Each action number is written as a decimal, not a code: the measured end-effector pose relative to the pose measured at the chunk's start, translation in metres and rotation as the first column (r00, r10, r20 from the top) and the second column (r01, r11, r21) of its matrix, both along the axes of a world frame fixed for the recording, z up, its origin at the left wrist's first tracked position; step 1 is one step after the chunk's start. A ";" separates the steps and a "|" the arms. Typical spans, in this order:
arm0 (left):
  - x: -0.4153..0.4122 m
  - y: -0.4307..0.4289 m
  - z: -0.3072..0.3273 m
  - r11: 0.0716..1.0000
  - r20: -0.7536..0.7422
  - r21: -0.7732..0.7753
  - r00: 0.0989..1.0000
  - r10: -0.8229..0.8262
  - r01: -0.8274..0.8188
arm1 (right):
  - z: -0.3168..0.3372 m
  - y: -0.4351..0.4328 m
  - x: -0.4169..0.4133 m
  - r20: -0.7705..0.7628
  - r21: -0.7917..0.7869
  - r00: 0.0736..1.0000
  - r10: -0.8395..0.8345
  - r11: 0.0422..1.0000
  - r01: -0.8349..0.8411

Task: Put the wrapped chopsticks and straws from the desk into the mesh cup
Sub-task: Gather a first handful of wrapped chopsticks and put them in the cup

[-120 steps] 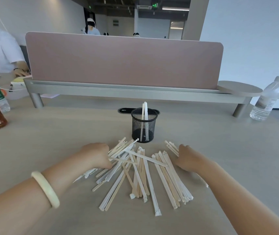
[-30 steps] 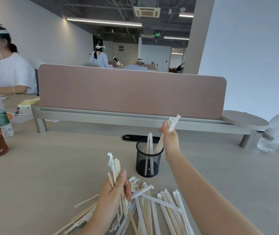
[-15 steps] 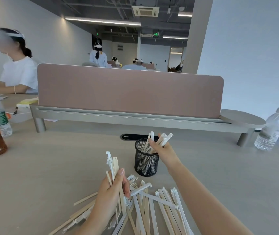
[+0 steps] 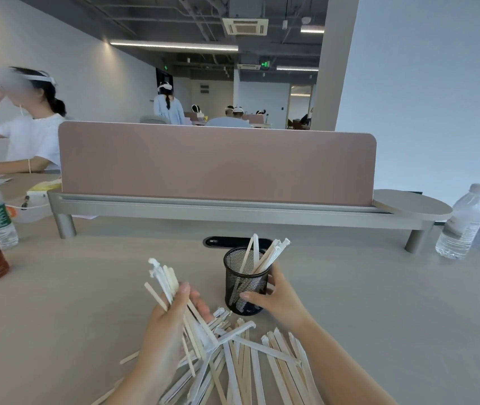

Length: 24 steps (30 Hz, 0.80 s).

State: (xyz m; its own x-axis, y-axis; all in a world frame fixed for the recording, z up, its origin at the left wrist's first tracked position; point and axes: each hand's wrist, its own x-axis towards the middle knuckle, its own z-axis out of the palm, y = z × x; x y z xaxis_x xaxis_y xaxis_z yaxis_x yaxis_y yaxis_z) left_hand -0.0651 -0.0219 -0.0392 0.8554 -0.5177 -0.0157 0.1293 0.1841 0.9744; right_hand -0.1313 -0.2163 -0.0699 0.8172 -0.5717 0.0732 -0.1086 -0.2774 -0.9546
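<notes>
Nearby, water bottle (image 4: 463, 222) beyond mesh cup (image 4: 245, 280)

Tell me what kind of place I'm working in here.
Most likely an open-plan office. A pink fabric desk divider stands across the light wood desk, other people sit at desks further back, and a ceiling air-conditioning unit hangs among exposed ducts.

- Black mesh cup (image 4: 244, 283) stands upright, a few wrapped sticks (image 4: 268, 255) leaning inside.
- Many wrapped chopsticks and straws (image 4: 262, 363) lie scattered on the desk.
</notes>
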 end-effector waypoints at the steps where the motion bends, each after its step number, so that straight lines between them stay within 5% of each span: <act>1: 0.004 -0.001 0.009 0.998 -0.036 -0.068 0.999 0.007 -0.009 | -0.002 0.000 -0.001 0.004 0.000 1.000 0.005 1.000 -0.005; 7: 0.041 -0.050 0.083 0.914 0.045 -0.405 0.999 0.000 0.018 | -0.007 0.000 -0.005 0.038 -0.006 0.998 0.055 0.998 -0.055; 16: 0.040 -0.111 0.041 0.998 0.126 0.008 0.990 -0.061 0.060 | -0.007 -0.005 -0.005 0.048 -0.009 0.995 0.090 0.996 -0.090; 24: 0.055 -0.125 0.060 0.994 -0.004 -0.109 1.000 -0.002 0.002 | -0.008 -0.008 -0.005 0.047 -0.001 0.994 0.098 0.995 -0.098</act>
